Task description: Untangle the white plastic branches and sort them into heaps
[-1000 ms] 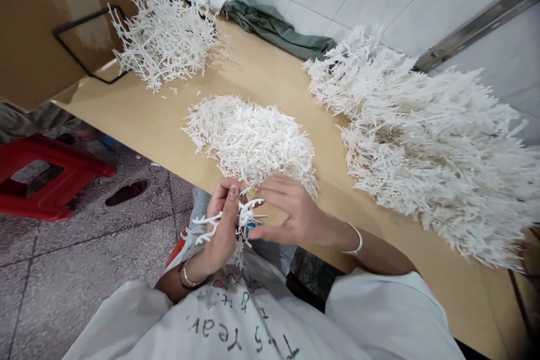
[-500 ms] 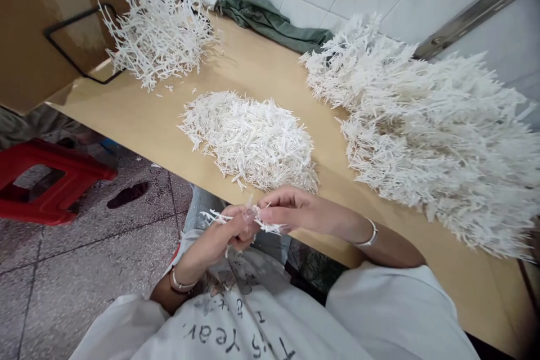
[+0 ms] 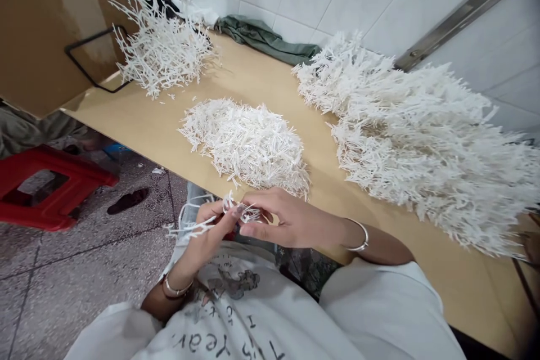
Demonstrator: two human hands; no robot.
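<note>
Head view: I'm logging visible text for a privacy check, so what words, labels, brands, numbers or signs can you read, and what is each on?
"Year", upside down on the front of the white shirt.
"T", same shirt, same line; folds break up the letters between it and "Year".
"I", same shirt, next line; the rest there is unclear.
The smallest lettering, near the printed picture, is too blurred to read.
</note>
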